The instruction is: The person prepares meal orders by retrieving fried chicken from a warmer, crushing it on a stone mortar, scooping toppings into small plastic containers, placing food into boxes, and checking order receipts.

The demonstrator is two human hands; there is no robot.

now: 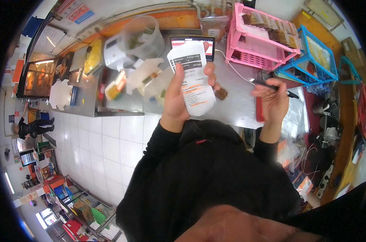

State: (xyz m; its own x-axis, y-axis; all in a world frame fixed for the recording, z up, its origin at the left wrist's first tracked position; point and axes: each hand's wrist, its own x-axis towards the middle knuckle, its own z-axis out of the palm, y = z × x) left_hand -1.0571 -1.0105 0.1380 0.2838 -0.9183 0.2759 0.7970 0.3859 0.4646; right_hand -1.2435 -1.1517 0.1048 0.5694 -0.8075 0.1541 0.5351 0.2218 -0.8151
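My left hand (178,94) grips a long printed paper receipt (197,94), thumb on its front and fingertips round its right edge. Orange highlighter marks run across its lower lines. To the right, my right hand (275,99) holds a black marker pen (292,95) between thumb and fingers, its tip pointing right; this hand is slightly blurred. Behind the receipt stands a tablet (209,45) with a lit screen, partly covered by the paper. A small brown packet (221,94) lies on the steel counter (237,105) just right of the receipt.
Left on the counter are open food boxes (115,85), a clear round tub (143,36) and a white machine (115,52). A pink rack (247,48) and blue rack (318,60) hold packets at the back right. A white cable crosses the counter. Another person (35,125) stands far left.
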